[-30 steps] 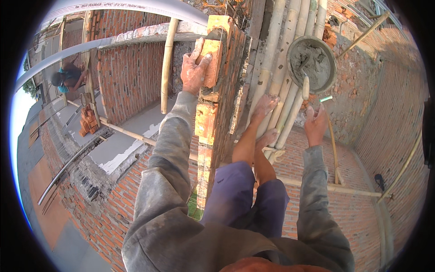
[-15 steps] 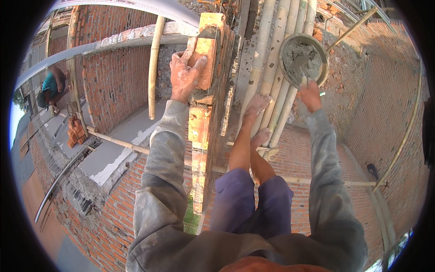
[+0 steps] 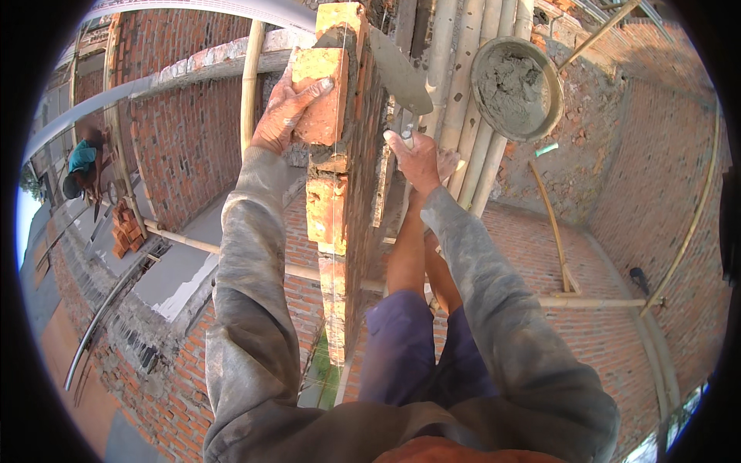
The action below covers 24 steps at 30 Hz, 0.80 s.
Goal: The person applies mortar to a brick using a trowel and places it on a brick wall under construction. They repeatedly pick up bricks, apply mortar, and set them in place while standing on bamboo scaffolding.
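My left hand [image 3: 287, 114] grips an orange brick [image 3: 319, 100] on top of the narrow brick wall [image 3: 327, 216], fingers on its left side and thumb across its top. In my right hand [image 3: 417, 160] is a trowel [image 3: 400, 77], held by its handle. Its grey-smeared blade is raised just right of the wall top, pointing away from me. Wet mortar shows around the brick's far end and right side. A thin string runs lengthwise along the wall. To the right, a round pan [image 3: 555, 96] holds grey mortar [image 3: 505, 86].
Bamboo poles [image 3: 463, 100] lie side by side under my bare feet, high above lower brickwork. An upright bamboo pole [image 3: 251, 85] stands left of the wall. Far left, another person [image 3: 85, 162] bends near stacked bricks [image 3: 126, 229]. A pale beam crosses at upper left.
My right hand has lifted the trowel out of the mortar pan and brought it left beside the wall. My left hand stays on the brick. The person at far left has bent lower.
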Each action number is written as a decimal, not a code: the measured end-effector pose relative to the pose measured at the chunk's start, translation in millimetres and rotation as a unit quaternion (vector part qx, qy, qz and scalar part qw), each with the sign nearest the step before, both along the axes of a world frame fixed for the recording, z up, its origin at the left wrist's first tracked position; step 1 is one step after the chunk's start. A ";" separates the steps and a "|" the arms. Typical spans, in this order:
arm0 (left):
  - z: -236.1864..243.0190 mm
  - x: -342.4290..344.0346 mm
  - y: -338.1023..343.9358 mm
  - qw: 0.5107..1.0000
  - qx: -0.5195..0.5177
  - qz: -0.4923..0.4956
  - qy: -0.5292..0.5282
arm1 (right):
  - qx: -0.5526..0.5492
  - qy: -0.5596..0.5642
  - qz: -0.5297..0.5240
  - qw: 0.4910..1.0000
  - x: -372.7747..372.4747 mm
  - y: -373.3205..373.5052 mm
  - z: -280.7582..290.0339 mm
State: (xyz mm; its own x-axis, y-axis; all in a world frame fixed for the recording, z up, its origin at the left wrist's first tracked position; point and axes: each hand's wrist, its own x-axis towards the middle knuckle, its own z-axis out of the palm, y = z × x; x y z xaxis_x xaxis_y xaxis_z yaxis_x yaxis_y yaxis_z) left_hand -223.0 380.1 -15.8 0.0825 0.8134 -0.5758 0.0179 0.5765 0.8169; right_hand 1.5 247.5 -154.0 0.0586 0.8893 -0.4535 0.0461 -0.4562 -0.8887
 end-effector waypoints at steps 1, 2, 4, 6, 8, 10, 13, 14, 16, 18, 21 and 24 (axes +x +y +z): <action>-1.7 -1.1 -0.8 1.000 0.001 0.000 -0.004 | 0.015 -0.010 0.007 1.000 -9.5 7.0 -8.5; -3.2 -2.6 -2.1 1.000 0.001 0.001 -0.010 | 0.016 -0.023 0.024 0.999 -17.7 11.5 -15.1; -7.1 -4.6 -3.9 1.000 0.009 -0.005 0.006 | 0.024 -0.041 0.038 0.998 -29.6 9.2 -23.3; -10.3 -7.3 -2.8 1.000 0.008 -0.003 0.013 | 0.043 -0.046 0.028 0.998 -37.9 -6.0 -27.3; -13.2 -9.1 -4.0 1.000 0.011 -0.009 -0.006 | -0.034 0.016 0.047 0.998 -44.1 -34.6 -26.5; -15.8 -11.0 -3.2 1.000 0.009 -0.007 0.011 | -0.079 0.134 -0.002 0.988 -55.6 -69.9 -19.7; -19.5 -12.4 -3.3 1.000 0.018 -0.009 0.009 | -0.161 0.091 0.058 0.981 -63.3 -111.3 -4.4; -20.0 -12.6 -3.2 1.000 0.016 -0.003 0.011 | -0.180 0.192 0.015 0.965 -63.2 -122.4 3.9; -19.4 -11.2 -2.5 1.000 0.004 0.013 0.021 | -0.295 0.319 -0.044 0.900 -59.8 -137.4 23.0; -15.5 -8.8 -3.1 1.000 0.017 0.000 0.010 | -0.304 0.345 0.008 0.888 -48.6 -145.0 46.2; -7.2 -3.1 -2.6 1.000 0.020 0.002 -0.018 | -0.343 0.432 0.066 0.831 -16.8 -144.8 83.9; 0.3 -1.4 -3.7 0.999 0.025 0.001 -0.039 | -0.349 0.477 0.067 0.803 35.9 -140.2 125.5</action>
